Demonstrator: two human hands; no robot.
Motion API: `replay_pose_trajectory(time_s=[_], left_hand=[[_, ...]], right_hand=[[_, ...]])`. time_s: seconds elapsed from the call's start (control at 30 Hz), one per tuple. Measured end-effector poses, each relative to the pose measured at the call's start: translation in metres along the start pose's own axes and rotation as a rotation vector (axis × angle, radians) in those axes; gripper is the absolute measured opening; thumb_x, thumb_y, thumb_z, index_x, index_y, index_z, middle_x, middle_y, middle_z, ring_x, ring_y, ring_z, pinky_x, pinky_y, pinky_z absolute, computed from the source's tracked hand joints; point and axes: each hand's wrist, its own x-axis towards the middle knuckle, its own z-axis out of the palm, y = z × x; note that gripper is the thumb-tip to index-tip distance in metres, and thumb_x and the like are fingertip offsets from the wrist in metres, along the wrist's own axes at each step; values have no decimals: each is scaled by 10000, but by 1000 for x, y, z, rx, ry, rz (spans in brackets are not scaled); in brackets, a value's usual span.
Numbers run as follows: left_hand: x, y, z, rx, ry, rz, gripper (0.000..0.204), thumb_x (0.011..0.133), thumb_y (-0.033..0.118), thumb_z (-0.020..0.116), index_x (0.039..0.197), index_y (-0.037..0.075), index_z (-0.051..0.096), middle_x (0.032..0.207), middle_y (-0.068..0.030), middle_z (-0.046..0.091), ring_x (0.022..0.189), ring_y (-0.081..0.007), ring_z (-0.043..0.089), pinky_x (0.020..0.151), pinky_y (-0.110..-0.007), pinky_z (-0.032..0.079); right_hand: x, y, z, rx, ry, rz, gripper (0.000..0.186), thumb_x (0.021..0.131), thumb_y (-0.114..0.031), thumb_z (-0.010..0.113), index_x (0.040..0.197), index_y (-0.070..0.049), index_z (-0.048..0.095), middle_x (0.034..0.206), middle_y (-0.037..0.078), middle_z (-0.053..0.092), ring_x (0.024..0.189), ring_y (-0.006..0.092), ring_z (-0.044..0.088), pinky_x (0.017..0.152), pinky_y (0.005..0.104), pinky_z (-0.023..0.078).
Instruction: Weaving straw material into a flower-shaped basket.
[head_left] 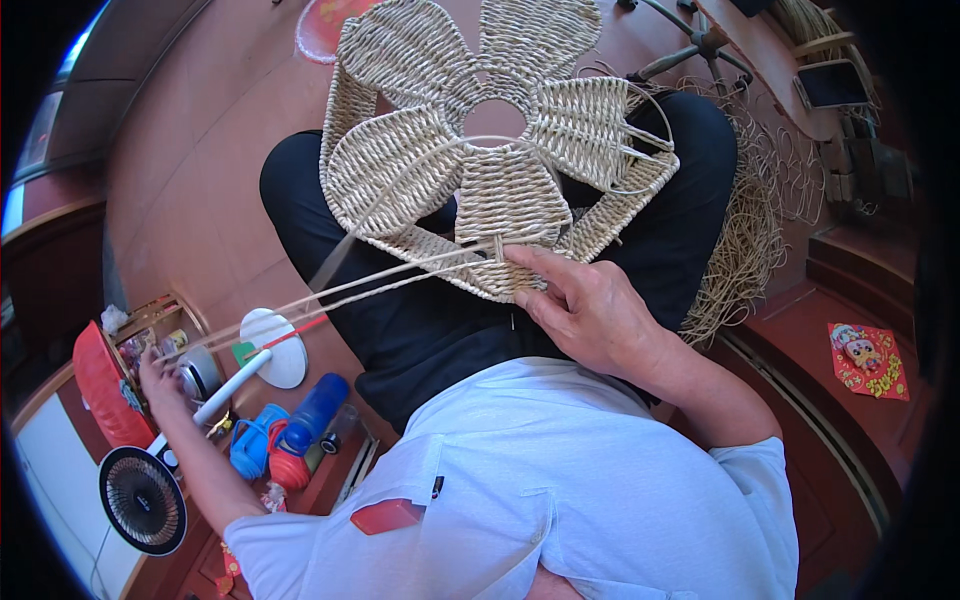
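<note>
A woven straw piece shaped like a flower (515,205) rests over my lap, its petals around a round hole and a woven outer rim. My right hand (595,310) pinches the rim at the near petal, thumb below and index finger on top. Far out to the left, my left hand (160,380) holds the straw cord (385,270), its fingers slightly blurred. Several strands run taut from that hand to the near petal, and one loops up across the hole. At the right petal, loose strand ends and a thin cord loop (668,125) stick out.
A white desk fan (143,500) stands at the lower left, beside a blue bottle (315,405) and a red bottle (288,460). A heap of loose straw cord (735,260) lies on the floor at right. A phone (833,85) lies at upper right.
</note>
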Motion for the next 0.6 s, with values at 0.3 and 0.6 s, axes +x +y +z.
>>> replay_pose_trajectory(time_s=[0.3,0.6], left_hand=[[-319,-42,316,709,-387,1200,208,1111,169,671,1206,20,781,1140,-92,768,1085,-200,698,968,-343,544],[-457,-145,396,871,-933,1595,100,986,89,757,1086,89,759,1011,-105,693,1028,-323,671,926,-440,519]], right_hand=[[-5,-5,1,-44,58,50,480,1028,-181,720,1486,-42,675,849,244,764,774,408,776,748,482,616],[-2,-1,2,-32,28,2,463,1025,-173,719,1468,-41,681,821,257,753,763,422,773,747,494,614]])
